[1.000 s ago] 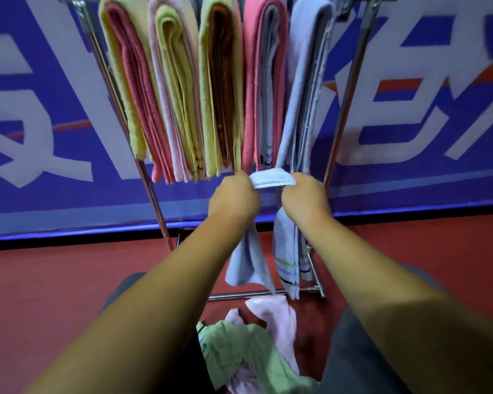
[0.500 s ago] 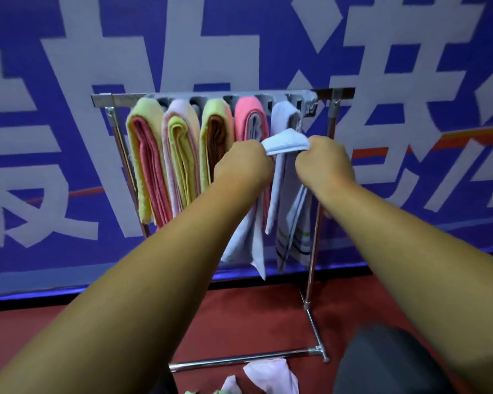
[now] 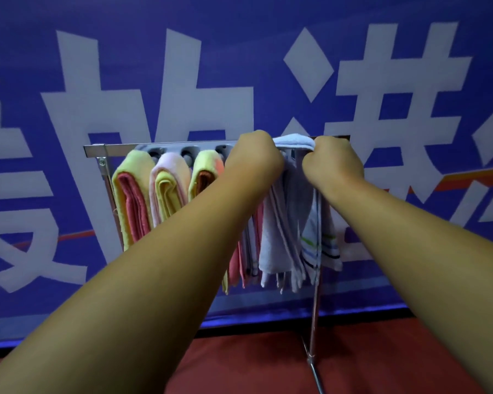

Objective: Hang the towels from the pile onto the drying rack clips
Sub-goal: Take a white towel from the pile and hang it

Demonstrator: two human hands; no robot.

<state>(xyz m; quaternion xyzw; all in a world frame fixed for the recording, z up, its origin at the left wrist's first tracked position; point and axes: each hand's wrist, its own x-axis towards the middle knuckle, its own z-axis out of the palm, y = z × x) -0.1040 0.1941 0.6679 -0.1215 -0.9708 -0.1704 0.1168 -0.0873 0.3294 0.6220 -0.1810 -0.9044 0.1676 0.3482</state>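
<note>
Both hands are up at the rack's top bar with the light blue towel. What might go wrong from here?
1. The left hand and right hand cover the spot aimed at, so the light blue towel may not catch and slip off on release.
2. Its hanging part is beside the striped towel; pushing could bunch that one.
3. The work is at the right end of the top bar, above one thin post; a hard push might rock it.

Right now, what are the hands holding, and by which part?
The left hand and right hand both grip the light blue towel by its folded top edge, at the rack's top bar.
</note>
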